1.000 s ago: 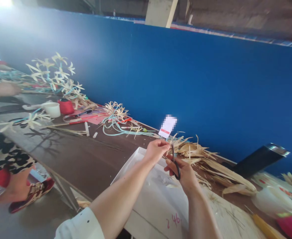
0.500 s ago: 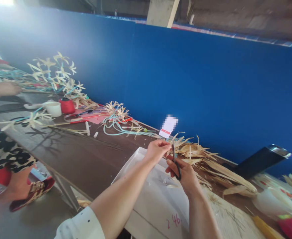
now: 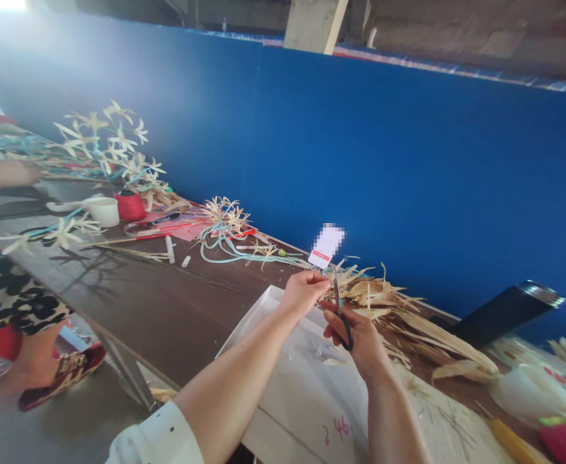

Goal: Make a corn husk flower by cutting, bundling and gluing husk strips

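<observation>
My right hand [image 3: 360,341] grips black-handled scissors [image 3: 339,308], blades pointing up. My left hand [image 3: 303,291] is closed in a pinch right beside the blades, holding a small piece I cannot make out. Both hands hover over a white board [image 3: 306,386] lying on the brown table [image 3: 167,309]. Just behind them lies a heap of dried straw-coloured husks [image 3: 389,303].
A blue partition wall [image 3: 360,161] runs along the table's far edge. Straw flowers [image 3: 103,145], a white cup [image 3: 103,211], a red spool [image 3: 129,205] and light-blue strips [image 3: 225,248] lie at the left. Another person's arm [image 3: 2,174] and patterned clothing [image 3: 7,296] show far left. A black cylinder [image 3: 505,309] leans at the right.
My hands have barely shifted, the right hand with the scissors drifting slightly right. Otherwise nothing differs.
</observation>
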Available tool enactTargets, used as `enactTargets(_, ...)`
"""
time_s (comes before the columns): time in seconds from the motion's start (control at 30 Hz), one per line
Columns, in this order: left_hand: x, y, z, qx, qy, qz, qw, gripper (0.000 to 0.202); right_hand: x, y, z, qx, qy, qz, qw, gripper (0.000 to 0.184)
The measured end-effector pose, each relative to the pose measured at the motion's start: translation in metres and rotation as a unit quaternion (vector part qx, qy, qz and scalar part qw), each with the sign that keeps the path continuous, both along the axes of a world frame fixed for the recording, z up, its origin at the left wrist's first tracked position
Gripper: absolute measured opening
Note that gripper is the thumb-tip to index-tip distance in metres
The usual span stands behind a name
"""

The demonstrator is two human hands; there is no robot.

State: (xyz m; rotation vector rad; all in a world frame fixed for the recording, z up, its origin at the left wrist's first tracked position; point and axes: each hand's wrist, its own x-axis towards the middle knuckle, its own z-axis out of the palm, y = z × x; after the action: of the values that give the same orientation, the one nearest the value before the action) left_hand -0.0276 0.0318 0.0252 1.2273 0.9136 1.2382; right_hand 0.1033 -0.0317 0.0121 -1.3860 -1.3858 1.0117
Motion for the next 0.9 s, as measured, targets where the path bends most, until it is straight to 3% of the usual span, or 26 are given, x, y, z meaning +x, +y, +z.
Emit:
enactTargets(0.53,0.001,0.002,-0.002,0.002,0.007,0.003,1.0,0.022,0.002,0.003,-0.005,-0.001,0.014,-0.02,1.0,0.049)
enactTargets(0.73,0.002,0.001,-0.003,0.01,0.01,-0.012,1.0,0.023,0.007,0.008,-0.009,0.028,0.135,-0.136,0.981,0.045)
enactTargets(0.9,0.004,-0.004,-0.002,0.024,0.058,-0.066,0.996,0.024,0.01,0.01,-0.007,0.076,0.272,-0.175,0.943,0.049)
